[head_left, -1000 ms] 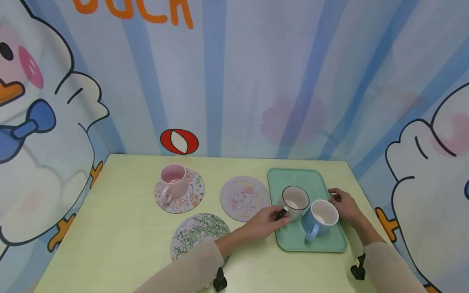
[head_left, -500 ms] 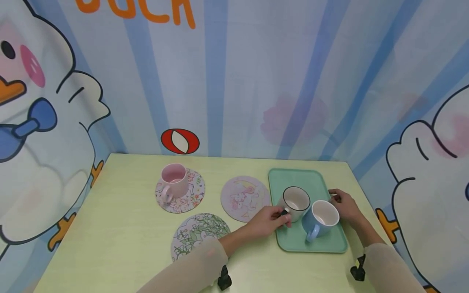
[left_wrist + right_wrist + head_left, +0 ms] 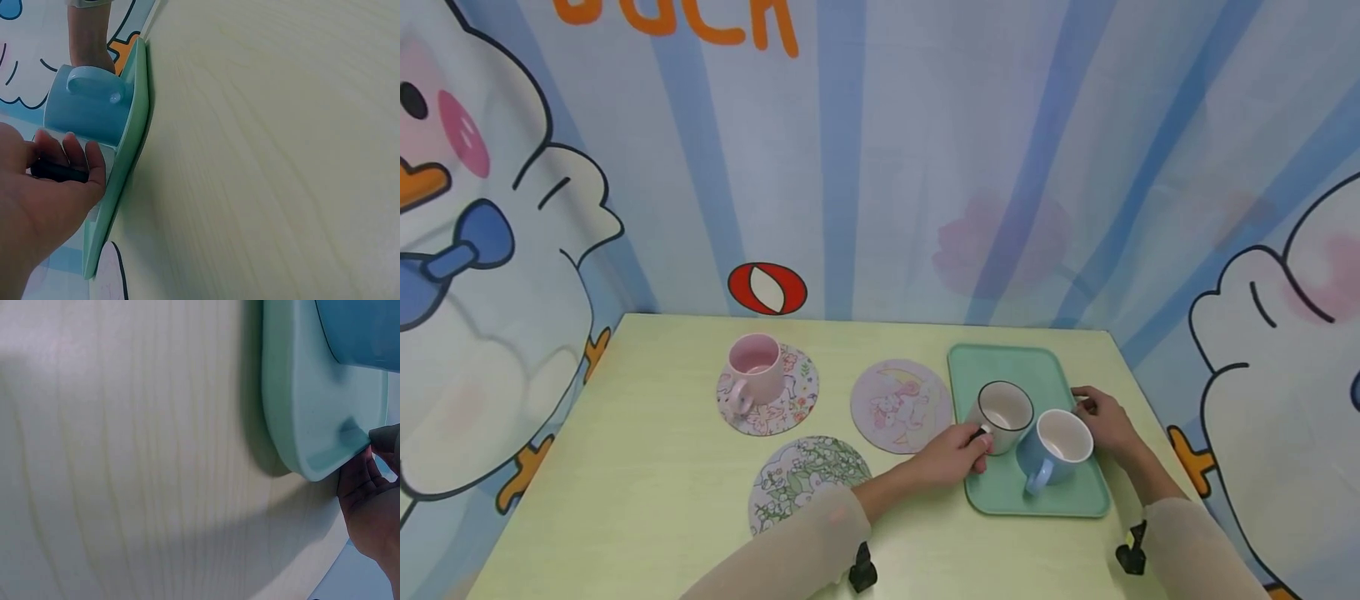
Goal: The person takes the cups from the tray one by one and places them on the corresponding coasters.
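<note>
On the green tray point(image 3: 1011, 360) stand two mugs side by side. One is a white mug point(image 3: 1006, 410) with a dark rim; its black handle point(image 3: 59, 171) is in the curled fingers of my left hand point(image 3: 951, 455), which covers most of it. The blue mug point(image 3: 1047, 458) stands just to its right, white inside, its handle towards me. At the tray's right side, my right hand point(image 3: 1107, 423) pinches the edge, thumb over the rim and fingers below, as the right wrist view shows. The white mug is largely hidden in the left wrist view.
A pink mug point(image 3: 756, 371) stands on a flowered round mat point(image 3: 799, 392) at the back left. Left of the tray lies a pink round mat point(image 3: 901, 406). A green leafy round mat point(image 3: 805, 475) is partly under my left sleeve. A printed curtain point(image 3: 880, 167) hangs behind the table.
My left fingers have closed further round the white mug's handle, covering more of it. The mugs, the tray and my right hand stay where they were.
</note>
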`<state>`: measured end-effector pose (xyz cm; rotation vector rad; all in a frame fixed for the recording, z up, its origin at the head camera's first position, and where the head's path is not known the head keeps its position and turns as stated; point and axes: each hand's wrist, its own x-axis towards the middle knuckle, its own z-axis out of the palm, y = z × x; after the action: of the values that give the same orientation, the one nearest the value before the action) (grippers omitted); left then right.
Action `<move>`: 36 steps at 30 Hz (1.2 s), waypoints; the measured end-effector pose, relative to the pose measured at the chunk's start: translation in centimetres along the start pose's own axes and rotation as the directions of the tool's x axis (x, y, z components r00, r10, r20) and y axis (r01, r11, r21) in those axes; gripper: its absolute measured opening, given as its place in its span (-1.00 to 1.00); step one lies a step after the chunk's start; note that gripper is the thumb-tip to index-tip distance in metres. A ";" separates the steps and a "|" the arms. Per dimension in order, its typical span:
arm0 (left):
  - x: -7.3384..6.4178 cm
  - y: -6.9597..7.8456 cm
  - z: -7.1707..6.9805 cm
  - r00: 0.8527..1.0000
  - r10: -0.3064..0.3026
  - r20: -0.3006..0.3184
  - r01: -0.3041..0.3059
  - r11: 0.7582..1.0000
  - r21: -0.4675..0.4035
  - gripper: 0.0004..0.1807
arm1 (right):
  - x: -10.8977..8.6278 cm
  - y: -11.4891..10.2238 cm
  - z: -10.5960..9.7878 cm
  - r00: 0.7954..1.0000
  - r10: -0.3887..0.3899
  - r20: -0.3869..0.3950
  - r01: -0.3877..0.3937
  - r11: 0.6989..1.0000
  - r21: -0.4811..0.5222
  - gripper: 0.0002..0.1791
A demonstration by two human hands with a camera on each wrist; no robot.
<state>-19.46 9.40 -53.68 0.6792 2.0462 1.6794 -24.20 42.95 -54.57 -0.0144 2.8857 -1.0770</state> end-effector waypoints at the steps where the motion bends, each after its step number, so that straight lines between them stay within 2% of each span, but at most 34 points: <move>1: 0.0 0.0 0.0 1.000 0.000 -0.003 0.000 1.000 0.009 -0.63 | 0.0 0.0 0.0 1.000 0.000 0.003 0.000 1.000 0.001 -0.57; 10: 0.1 0.4 0.2 0.997 -0.058 -0.041 0.057 0.998 -0.016 -0.66 | -0.1 -0.3 -0.1 1.000 0.005 0.005 -0.005 1.000 0.005 -0.56; 16: 0.1 0.6 0.3 0.994 -0.073 -0.083 0.076 0.996 0.037 -0.65 | -0.3 -0.8 -0.1 1.000 0.010 0.006 -0.010 1.000 0.013 -0.56; 20: 0.0 0.5 0.4 0.992 -0.062 -0.111 0.070 0.995 0.064 -0.66 | -0.3 -0.8 0.0 1.000 0.015 0.008 -0.015 1.000 0.011 -0.55; 28: 0.1 -0.7 0.3 0.988 -0.011 -0.151 0.023 0.996 0.081 -0.66 | -0.2 -0.8 0.2 1.000 0.013 0.005 -0.013 1.000 0.011 -0.56; 36: 0.0 0.2 -0.2 0.993 0.004 -0.122 -0.001 1.000 0.026 -0.64 | -0.5 -0.6 0.0 1.000 -0.004 0.011 0.003 1.000 0.020 -0.55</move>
<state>-19.57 9.25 -53.41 0.6009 2.1544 1.7381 -23.69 42.46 -54.14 -0.0241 2.8665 -1.1027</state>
